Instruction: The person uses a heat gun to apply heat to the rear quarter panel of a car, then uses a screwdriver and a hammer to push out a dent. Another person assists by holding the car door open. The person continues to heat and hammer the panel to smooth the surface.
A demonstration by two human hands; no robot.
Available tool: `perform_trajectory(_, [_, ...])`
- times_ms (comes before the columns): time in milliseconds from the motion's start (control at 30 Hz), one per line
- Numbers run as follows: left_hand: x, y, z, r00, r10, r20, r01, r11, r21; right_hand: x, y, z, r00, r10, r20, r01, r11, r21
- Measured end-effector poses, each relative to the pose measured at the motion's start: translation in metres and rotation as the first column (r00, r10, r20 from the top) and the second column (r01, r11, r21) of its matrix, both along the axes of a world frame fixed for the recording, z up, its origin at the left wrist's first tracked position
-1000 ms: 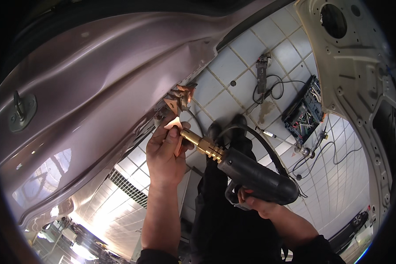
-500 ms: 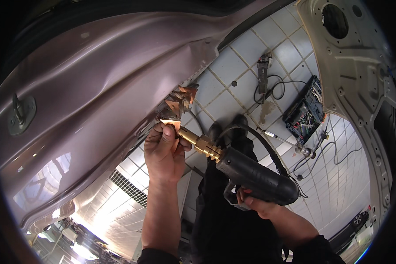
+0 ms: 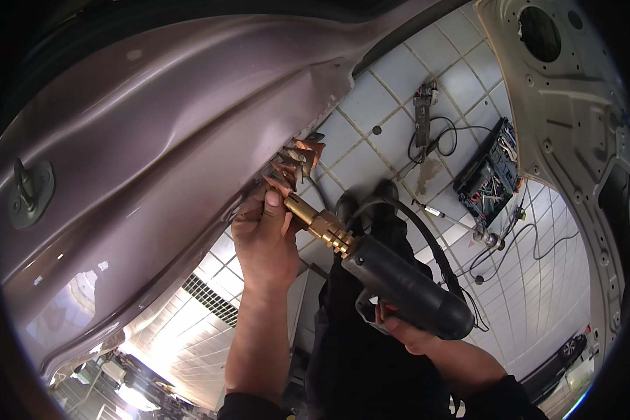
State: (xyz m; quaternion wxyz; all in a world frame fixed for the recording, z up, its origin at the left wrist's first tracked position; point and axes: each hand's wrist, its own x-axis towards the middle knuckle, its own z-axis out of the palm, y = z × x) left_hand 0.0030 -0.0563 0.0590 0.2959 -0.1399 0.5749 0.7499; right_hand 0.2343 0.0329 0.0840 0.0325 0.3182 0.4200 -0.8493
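Note:
My right hand (image 3: 409, 334) is closed around the grip of a black spot-welding gun (image 3: 413, 290) with a stepped brass nozzle (image 3: 323, 225). The nozzle's front end meets a copper-coloured triangular tab (image 3: 280, 183) at the lower edge of a pinkish-grey car body panel (image 3: 168, 147). My left hand (image 3: 264, 241) pinches this tab between thumb and fingers, just beside the nozzle; its curled fingers are partly hidden. Several similar pointed tabs (image 3: 302, 155) stick out in a row along the panel edge beyond it. A thick black cable (image 3: 427, 234) loops from the gun past my legs.
On the white tiled floor (image 3: 371, 98) lie a corded power tool (image 3: 423, 117), a dark tray (image 3: 470, 187) of small tools and a metal rod tool (image 3: 455, 224), with thin cables around them. A bare door shell (image 3: 560, 105) stands at right. A floor grate (image 3: 210, 299) shows lower left.
My left thumb and the nozzle have shifted slightly closer to the panel edge, and the tab now tilts more. The whole view has moved a little; both hands keep their hold.

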Motion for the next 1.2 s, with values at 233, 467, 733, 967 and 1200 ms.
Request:
perform_trajectory(233, [-0.005, -0.008, -0.011, 0.998, -0.04, 0.044, 0.038, 0.998, 0.049, -0.013, 0.001, 0.006, 0.997, -0.074, 0.009, 0.075, 0.997, -0.026])
perform_trajectory(467, [-0.003, -0.006, -0.011, 0.997, -0.045, 0.06, 0.042, 0.998, 0.056, -0.005, 0.002, 0.002, 0.998, 0.061, -0.006, -0.06, 0.991, 0.121])
perform_trajectory(733, [-0.004, -0.001, -0.01, 0.998, -0.005, 0.066, 0.001, 0.998, 0.062, -0.018, 0.008, 0.009, 0.997, 0.031, 0.074, -0.037, 0.995, 0.091])
perform_trajectory(967, [-0.003, -0.007, -0.013, 0.993, -0.004, 0.117, -0.014, 0.988, 0.152, -0.021, 0.012, 0.012, 0.996, 0.019, 0.084, -0.025, 0.997, 0.072])
perform_trajectory(1200, [-0.006, -0.004, -0.012, 0.998, 0.002, 0.057, -0.006, 0.997, 0.072, -0.017, 0.008, 0.004, 0.991, 0.093, 0.098, -0.102, 0.991, 0.091])
